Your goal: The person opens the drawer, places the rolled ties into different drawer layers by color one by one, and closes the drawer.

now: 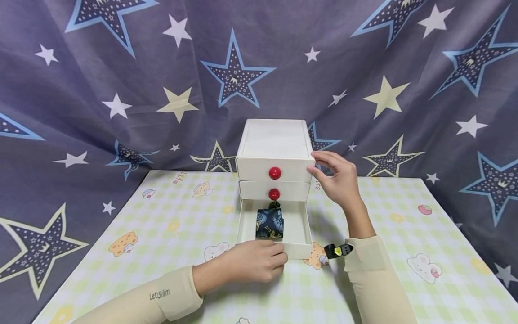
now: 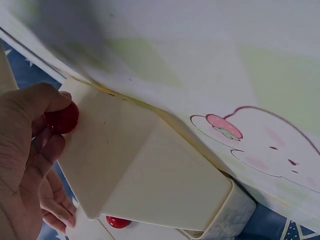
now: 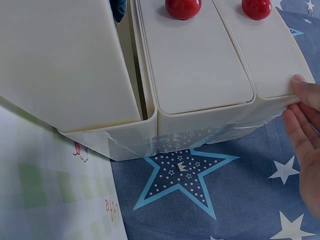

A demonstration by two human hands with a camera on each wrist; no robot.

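Observation:
A white drawer cabinet (image 1: pixel 275 139) stands on the table, its bottom drawer (image 1: pixel 298 251) pulled out toward me. Inside that drawer lies a folded dark blue patterned cloth (image 1: pixel 269 223). My left hand (image 1: pixel 252 262) is at the drawer's front; in the left wrist view its thumb and fingers pinch the round red knob (image 2: pixel 62 119). My right hand (image 1: pixel 337 180) grips the cabinet's upper right front corner. The right wrist view shows that thumb (image 3: pixel 300 85) on the front, with the fingers along the side. Both upper drawers, each with a red knob (image 1: pixel 274 173), are closed.
A green-checked tablecloth (image 1: pixel 182 234) with cartoon prints covers the table. Close behind the cabinet hangs a grey-blue star-patterned curtain (image 1: pixel 291 85). A small black and yellow piece (image 1: pixel 338 250) sticks out beside my right cuff.

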